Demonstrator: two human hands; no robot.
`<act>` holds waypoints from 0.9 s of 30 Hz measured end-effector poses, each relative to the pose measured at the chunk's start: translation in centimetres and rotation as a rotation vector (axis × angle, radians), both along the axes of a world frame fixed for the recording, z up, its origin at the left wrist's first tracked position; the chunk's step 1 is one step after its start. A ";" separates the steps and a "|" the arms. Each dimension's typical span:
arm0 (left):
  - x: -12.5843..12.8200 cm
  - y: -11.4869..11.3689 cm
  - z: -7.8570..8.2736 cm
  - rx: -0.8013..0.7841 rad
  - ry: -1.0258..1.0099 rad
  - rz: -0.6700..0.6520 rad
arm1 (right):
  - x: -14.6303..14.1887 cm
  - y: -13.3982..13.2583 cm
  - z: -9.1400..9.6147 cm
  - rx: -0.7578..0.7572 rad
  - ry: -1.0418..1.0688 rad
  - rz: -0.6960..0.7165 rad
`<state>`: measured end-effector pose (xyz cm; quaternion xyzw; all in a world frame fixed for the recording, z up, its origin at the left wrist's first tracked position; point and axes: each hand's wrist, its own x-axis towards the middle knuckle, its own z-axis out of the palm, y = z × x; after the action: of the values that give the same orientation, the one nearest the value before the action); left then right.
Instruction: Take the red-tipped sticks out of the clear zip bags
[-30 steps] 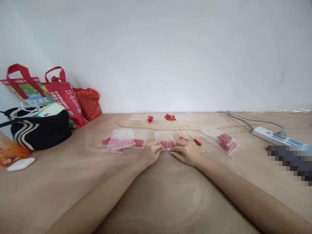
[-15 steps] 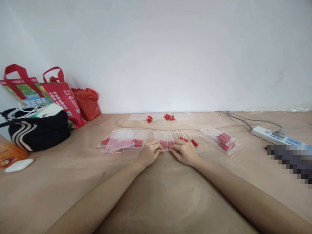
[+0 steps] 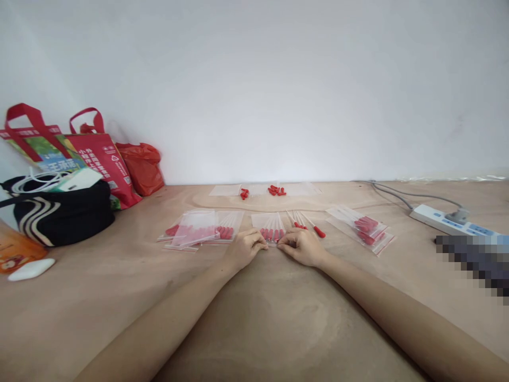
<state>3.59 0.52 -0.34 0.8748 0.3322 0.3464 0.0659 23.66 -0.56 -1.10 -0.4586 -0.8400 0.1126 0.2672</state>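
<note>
A clear zip bag [image 3: 267, 218] lies flat in front of me with several red-bulbed droppers [image 3: 271, 234] inside, bulbs toward me. My left hand [image 3: 247, 247] pinches the bag's near left corner. At the near right corner, my right hand [image 3: 301, 247] has thumb and finger closed on the bag's edge. Loose droppers [image 3: 318, 232] with thin pale stems lie just beyond my right hand, partly hidden by it. To the left, filled zip bags [image 3: 194, 229] overlap in a pile. More filled bags [image 3: 366, 229] are stacked to the right.
Loose red rubber bulbs [image 3: 274, 190] and flat clear bags [image 3: 225, 191] lie along the wall. A white power strip [image 3: 449, 221] with a grey cable sits at right, near a dark pixelated object. A black pouch [image 3: 66, 215], red bags [image 3: 105, 164] and a white object [image 3: 32, 269] occupy the left.
My right hand has shifted slightly to the right along the bag's near edge. My left hand stays at its corner, and the surrounding things lie as before.
</note>
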 end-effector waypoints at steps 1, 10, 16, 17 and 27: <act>0.0 0.0 0.0 0.005 -0.001 0.000 | 0.0 0.0 0.0 -0.016 0.000 -0.012; 0.1 -0.1 0.2 0.472 0.165 -0.090 | -0.5 -0.4 0.2 -0.084 0.071 -0.097; 0.1 0.2 -0.1 0.597 0.201 -0.102 | -0.5 -0.2 0.0 -0.083 0.124 -0.077; 0.2 0.2 -0.1 0.595 0.206 -0.102 | -0.5 -0.3 0.0 -0.081 0.125 -0.078; 0.4 0.3 -0.1 0.443 0.191 -0.083 | -0.5 -0.5 0.1 -0.038 0.117 -0.056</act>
<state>3.97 0.78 -0.47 0.9095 0.2165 0.3238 -0.1452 23.11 -1.07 -0.95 -0.4796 -0.8075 0.1475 0.3100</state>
